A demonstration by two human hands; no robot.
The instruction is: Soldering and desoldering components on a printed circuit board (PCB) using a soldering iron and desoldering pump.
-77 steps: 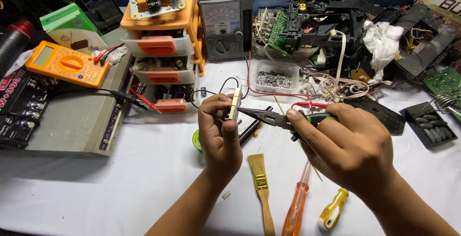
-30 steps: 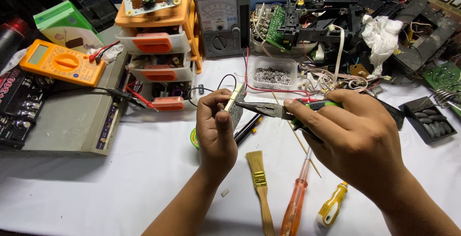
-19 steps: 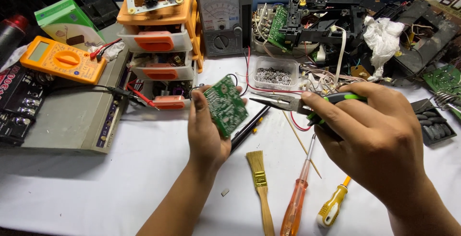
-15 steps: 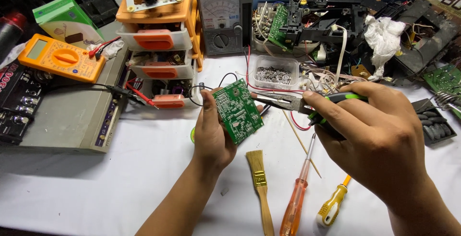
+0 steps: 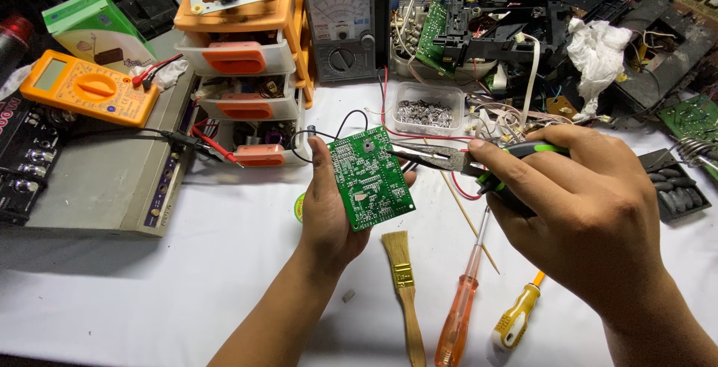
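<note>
Circuit board: a green rectangular circuit board [image 5: 370, 179] is held upright above the white tabletop, solder side toward the camera, its face dotted with fine silver joints and pale traces.
Left hand: the left hand [image 5: 329, 210] is wrapped around the board's left edge and lower back, thumb on the edge, fingers hidden behind.
Right hand: the right hand [image 5: 580, 214] is closed around the green-and-black handles of the needle-nose pliers [image 5: 449, 161].
Pliers: the slim dark metal tips are laid against the board's right edge near its top; whether anything is pinched between them cannot be told.
Wires: thin black wires [image 5: 336, 128] loop from the board's top corner; a red wire [image 5: 464, 187] runs under the pliers.
Below the hands: a wooden-handled brush [image 5: 400, 277] with pale bristles, an amber translucent screwdriver [image 5: 460, 315] and a short yellow-and-white screwdriver [image 5: 516, 318] lie side by side on the white cloth [image 5: 187, 292].
Behind: an orange-and-white drawer cabinet [image 5: 243, 60], a grey analog meter [image 5: 348, 23], a clear box of small metal parts [image 5: 428, 109] and a tangle of dismantled black electronics [image 5: 508, 31] crowd the rear.
Left side: an orange digital multimeter [image 5: 86, 87] rests on a flat grey device [image 5: 97, 180].
Open room: bare cloth is left in front, at lower left; to the right and rear the space is hemmed in by clutter.
</note>
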